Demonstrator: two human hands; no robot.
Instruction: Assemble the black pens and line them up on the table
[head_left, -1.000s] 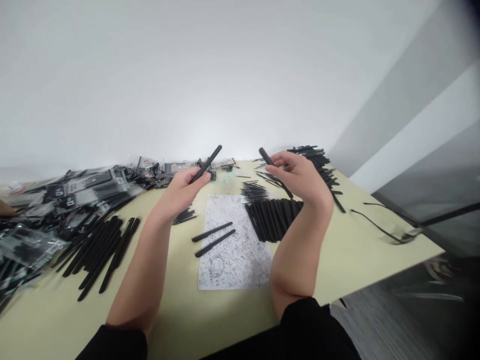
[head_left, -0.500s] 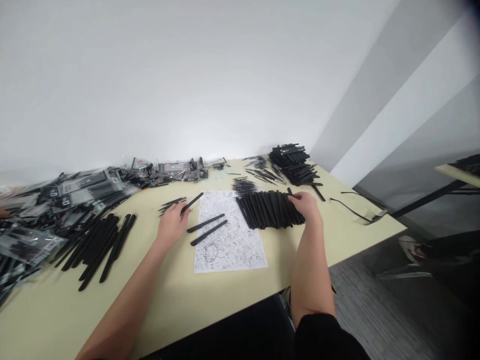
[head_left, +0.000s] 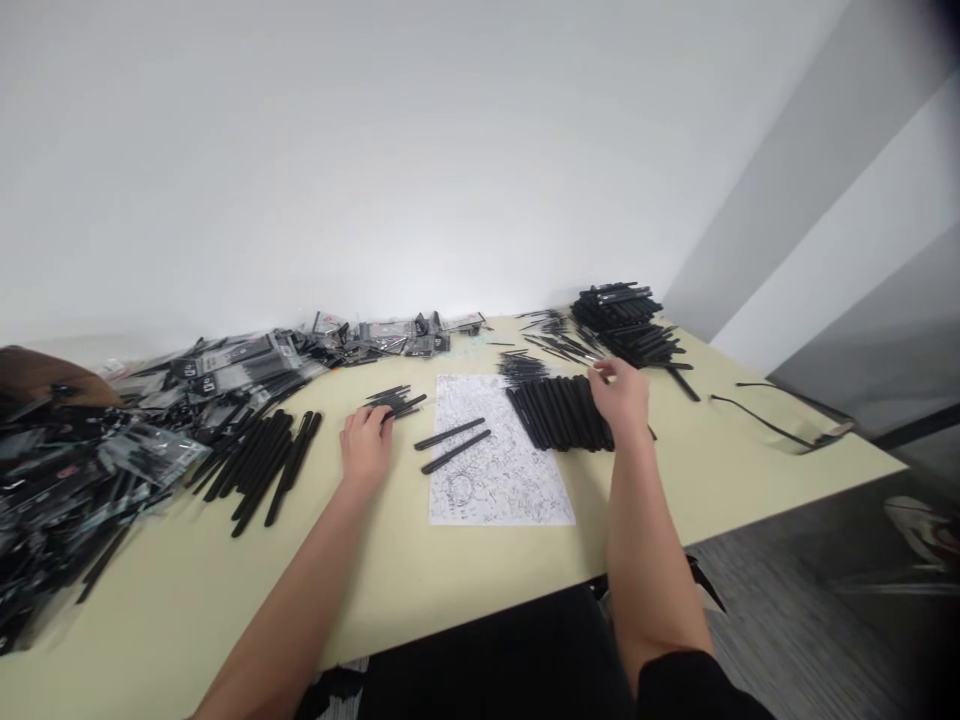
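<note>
On the table (head_left: 375, 610) | left hand (head_left: 366, 447): fingers spread, by thin black sticks (head_left: 395, 401) | right hand (head_left: 619, 397): curled at black rods (head_left: 559, 413), pinch unclear (light, stiff; take by the ends)

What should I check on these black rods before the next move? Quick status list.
1. Two black rods on the patterned paper sheet: lying apart, not crossed: ok.
2. Row of black rods beside the sheet: side by side and aligned: ok.
3. Stack of black rods at the far corner: unevenly heaped: not ok.
4. Right hand at the row's far edge: grip on a rod: cannot tell.
5. Left hand by the thin black sticks: contact with them: cannot tell.
6. Black cable: lying apart from the rods: ok.
</note>
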